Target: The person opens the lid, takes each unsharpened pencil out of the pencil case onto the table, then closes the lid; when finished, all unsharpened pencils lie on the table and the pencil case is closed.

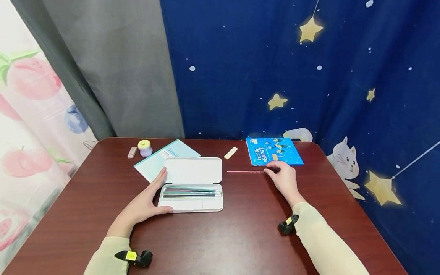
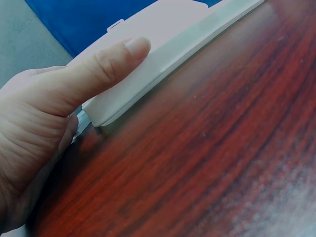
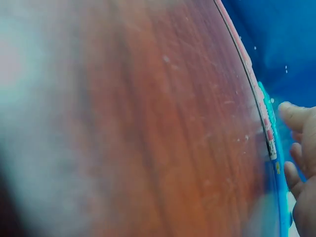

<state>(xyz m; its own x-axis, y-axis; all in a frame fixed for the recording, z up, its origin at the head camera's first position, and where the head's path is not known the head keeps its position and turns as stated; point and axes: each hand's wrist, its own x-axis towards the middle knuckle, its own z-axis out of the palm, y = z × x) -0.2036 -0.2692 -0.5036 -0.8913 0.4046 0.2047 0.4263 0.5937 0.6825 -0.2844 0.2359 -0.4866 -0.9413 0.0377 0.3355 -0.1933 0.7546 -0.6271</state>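
A white pencil case [image 1: 185, 205] lies with its lid [image 1: 193, 170] raised back, several pencils [image 1: 190, 193] inside. My left hand [image 1: 146, 204] spans its left side, thumb along the front edge and fingers against the lid's left edge. In the left wrist view, the straight thumb [image 2: 106, 69] lies on the case [image 2: 163, 54]. A thin reddish pencil [image 1: 245, 172] lies on the table right of the case. My right hand [image 1: 283, 179] is at its right end, by the blue book [image 1: 256, 154]. In the right wrist view, a gap shows between thumb [image 3: 294, 116] and pencil [image 3: 256, 94].
Behind the case lies a pale blue notebook [image 1: 151, 166], partly under the lid. A yellow-topped spool-like item [image 1: 145, 148] and a small pinkish block [image 1: 132, 152] sit at the back left. A cream-coloured block [image 1: 230, 153] lies between lid and book. Curtains [image 1: 223, 76] hang behind the table [image 1: 213, 240].
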